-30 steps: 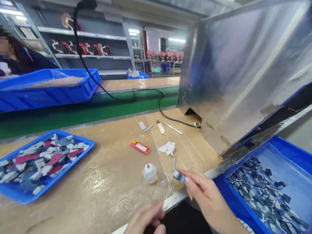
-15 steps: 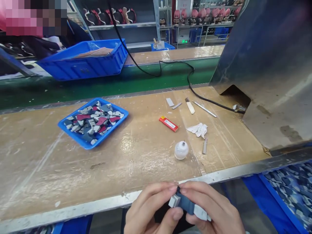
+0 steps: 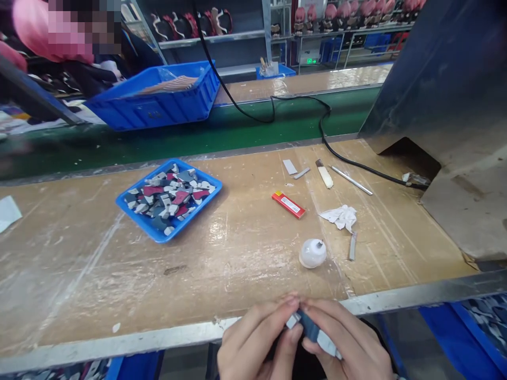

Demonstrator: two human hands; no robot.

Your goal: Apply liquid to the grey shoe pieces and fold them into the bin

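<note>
Left hand and right hand: fingers closed on small blue-and-white piece by table's near edge, one end each, likely for steadiness; exact fingertip contact partly hidden. White bottle ahead, handy; blue tray farther left.

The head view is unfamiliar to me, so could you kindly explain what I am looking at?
There is no robot, just a person's two bare hands, seen from a camera worn on that person's head, looking forward and down. The left hand and right hand together hold a small dark blue and white piece. On the brown bench lie a blue tray of blue, white and dark red pieces, a red packet, a small whitish bottle and a crumpled white scrap.
</note>
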